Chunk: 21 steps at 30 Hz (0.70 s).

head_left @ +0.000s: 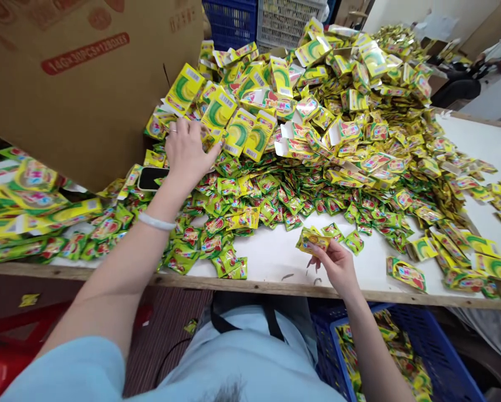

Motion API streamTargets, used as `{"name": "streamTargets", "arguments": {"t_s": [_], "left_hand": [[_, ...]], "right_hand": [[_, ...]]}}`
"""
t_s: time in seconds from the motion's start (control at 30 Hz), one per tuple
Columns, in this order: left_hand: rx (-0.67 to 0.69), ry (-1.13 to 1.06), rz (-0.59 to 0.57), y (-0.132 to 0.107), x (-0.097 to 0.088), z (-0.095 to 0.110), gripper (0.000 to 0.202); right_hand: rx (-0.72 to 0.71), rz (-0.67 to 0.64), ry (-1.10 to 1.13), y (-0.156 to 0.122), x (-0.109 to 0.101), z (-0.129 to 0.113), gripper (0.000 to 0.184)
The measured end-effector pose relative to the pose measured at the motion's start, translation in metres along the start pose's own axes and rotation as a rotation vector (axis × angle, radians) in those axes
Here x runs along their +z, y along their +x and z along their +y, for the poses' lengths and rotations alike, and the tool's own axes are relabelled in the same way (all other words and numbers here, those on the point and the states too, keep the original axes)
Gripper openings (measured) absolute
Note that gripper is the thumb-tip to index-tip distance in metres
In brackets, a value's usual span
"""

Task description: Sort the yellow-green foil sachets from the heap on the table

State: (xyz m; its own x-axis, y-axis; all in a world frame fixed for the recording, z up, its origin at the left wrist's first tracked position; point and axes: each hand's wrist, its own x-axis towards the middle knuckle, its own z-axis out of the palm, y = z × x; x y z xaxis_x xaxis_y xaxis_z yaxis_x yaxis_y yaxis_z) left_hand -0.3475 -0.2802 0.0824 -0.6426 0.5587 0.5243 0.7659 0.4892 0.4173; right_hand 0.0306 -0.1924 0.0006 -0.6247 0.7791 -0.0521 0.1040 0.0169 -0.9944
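Note:
My left hand [188,149] reaches forward into a heap of yellow-green flat cartons [237,120], its fingers curled down onto one of them. My right hand [335,262] stays near the table's front edge and pinches a small stack of yellow-green sachets [313,240]. Loose sachets [275,195] cover the white table [271,257] between the two hands. A white band circles my left wrist.
A big cardboard box [78,78] stands at the left, with a dark phone [152,177] lying by its corner. A blue crate [426,346] holding sachets sits under the table at the right. Blue and white crates [271,19] stand behind the heap. Another person sits at far right.

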Motion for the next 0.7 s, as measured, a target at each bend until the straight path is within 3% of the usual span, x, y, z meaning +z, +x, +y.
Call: {"name": "streamTargets", "arguments": {"t_s": [0.1,0.2,0.33,0.43,0.5,0.57,0.63,0.7], "left_hand": [[0.045,0.107,-0.065,0.011,0.004,-0.011,0.053],[0.166,0.115,-0.051,-0.002,0.000,-0.006,0.038],[0.540,-0.047,-0.025,-0.050,-0.010,0.023,0.026],[0.896,-0.205,-0.064,-0.099,-0.010,0.053,0.027],[1.023,-0.314,-0.123,-0.125,-0.009,0.069,0.032],[1.002,-0.491,-0.129,-0.138,-0.009,0.078,0.042],[0.882,-0.662,-0.121,-0.142,-0.012,0.083,0.065],[0.797,-0.742,-0.187,-0.140,-0.015,0.086,0.084]], "right_hand": [[0.010,-0.025,0.010,-0.003,-0.001,0.005,0.024],[0.035,-0.066,0.071,-0.005,0.001,0.004,0.025],[0.124,-0.185,0.381,-0.006,0.008,-0.006,0.033],[0.177,-0.315,0.568,-0.003,0.017,-0.013,0.037],[0.210,-0.362,0.621,-0.003,0.020,-0.014,0.036],[0.229,-0.348,0.653,-0.005,0.019,-0.014,0.033],[0.235,-0.322,0.681,-0.012,0.015,-0.013,0.033],[0.272,-0.356,0.699,-0.020,0.013,-0.012,0.036]]}}
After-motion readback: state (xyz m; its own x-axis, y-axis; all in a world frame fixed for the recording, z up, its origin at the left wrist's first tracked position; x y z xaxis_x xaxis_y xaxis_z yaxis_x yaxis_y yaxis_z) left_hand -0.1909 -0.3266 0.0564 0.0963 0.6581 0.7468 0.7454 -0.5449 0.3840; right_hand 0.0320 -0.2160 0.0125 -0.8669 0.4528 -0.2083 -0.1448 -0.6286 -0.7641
